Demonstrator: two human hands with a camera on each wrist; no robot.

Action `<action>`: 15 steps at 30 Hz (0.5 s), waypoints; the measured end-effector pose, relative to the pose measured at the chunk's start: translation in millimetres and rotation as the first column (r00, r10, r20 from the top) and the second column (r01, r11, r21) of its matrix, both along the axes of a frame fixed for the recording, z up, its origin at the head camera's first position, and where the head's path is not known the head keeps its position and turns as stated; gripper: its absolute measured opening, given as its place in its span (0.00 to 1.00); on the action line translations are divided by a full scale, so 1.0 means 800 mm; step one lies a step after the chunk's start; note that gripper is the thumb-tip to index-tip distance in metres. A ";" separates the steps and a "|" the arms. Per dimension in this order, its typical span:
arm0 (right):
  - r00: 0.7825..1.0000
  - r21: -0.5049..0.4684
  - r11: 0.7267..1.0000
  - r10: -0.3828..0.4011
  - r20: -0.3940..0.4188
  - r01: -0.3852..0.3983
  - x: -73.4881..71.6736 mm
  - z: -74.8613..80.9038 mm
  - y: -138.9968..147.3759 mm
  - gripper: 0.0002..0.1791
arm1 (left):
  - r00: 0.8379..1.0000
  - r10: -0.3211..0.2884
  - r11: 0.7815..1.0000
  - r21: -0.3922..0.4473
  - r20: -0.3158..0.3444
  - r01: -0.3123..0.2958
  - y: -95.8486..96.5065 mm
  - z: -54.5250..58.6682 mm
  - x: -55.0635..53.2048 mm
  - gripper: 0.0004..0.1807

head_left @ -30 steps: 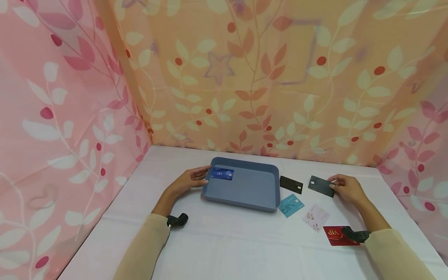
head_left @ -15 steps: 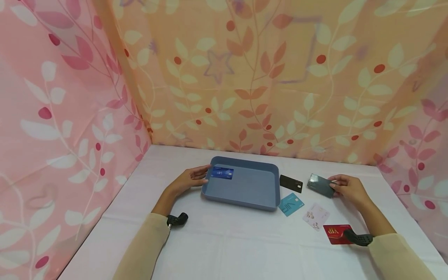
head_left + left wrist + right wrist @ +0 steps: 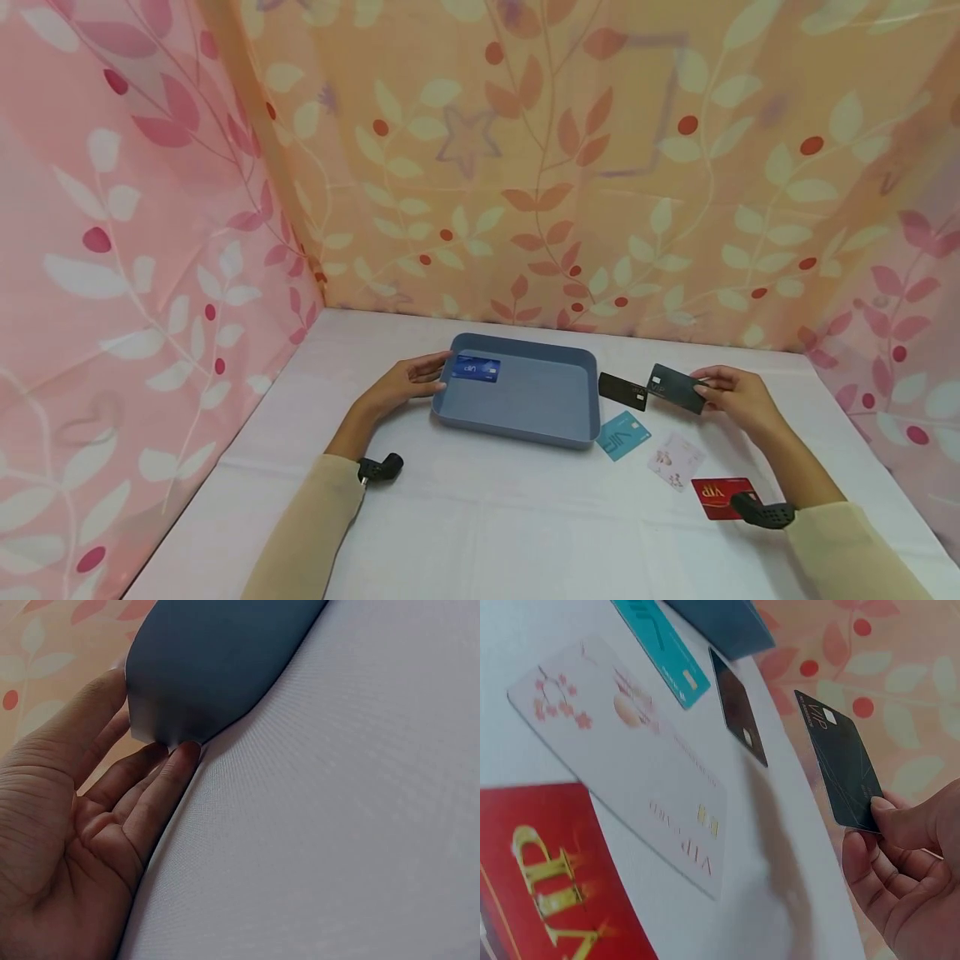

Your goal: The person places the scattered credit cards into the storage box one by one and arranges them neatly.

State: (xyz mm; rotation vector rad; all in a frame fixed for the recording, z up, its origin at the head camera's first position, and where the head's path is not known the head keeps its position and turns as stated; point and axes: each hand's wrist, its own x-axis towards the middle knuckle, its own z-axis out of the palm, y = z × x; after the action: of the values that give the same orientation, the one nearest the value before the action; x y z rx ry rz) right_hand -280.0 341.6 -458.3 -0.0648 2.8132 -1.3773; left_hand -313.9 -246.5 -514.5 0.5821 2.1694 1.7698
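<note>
A blue-grey tray (image 3: 517, 442) lies on the white table with a blue VIP card (image 3: 476, 369) inside at its left end. My left hand (image 3: 397, 392) touches the tray's left end with its fingertips; in the left wrist view its fingers (image 3: 172, 776) lie against the tray's outer wall. Above the table, right of the tray, my right hand (image 3: 738, 398) pinches a dark green-grey VIP card (image 3: 675, 388) by its near corner, between thumb and fingers. The right wrist view shows this card (image 3: 840, 761) tilted and raised, its shadow falling on the table.
Beside the tray's right wall lie a black card (image 3: 621, 392) and a teal card (image 3: 624, 435). Nearer are a pale flowered card (image 3: 677, 461) and a red VIP card (image 3: 720, 497), partly covered by the right wrist camera (image 3: 761, 510). Patterned cloth (image 3: 480, 167) stands behind.
My right hand has lifted the dark card from the table and moved it left, toward the black card. The left hand stays at the tray.
</note>
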 end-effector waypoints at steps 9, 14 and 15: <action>0.999 -0.048 0.998 0.043 -0.022 -0.044 0.008 0.022 -0.026 0.21 | 1.000 0.002 1.000 0.003 -0.008 -0.002 -0.001 -0.005 -0.003 0.40; 0.998 -0.117 0.991 0.059 -0.020 -0.061 0.013 0.031 -0.038 0.21 | 1.000 0.005 1.000 0.004 0.004 -0.005 0.000 -0.005 -0.003 0.40; 0.998 -0.130 0.990 0.060 -0.020 -0.062 0.015 0.033 -0.041 0.21 | 1.000 0.006 1.000 0.005 0.006 -0.006 0.000 -0.005 -0.003 0.40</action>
State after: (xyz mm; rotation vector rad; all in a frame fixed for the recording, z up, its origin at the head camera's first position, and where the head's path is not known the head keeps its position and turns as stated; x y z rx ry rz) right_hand -268.3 309.1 -432.1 -0.1626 2.7058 -1.5520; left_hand -316.4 -246.8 -518.3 0.5717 2.1659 1.7779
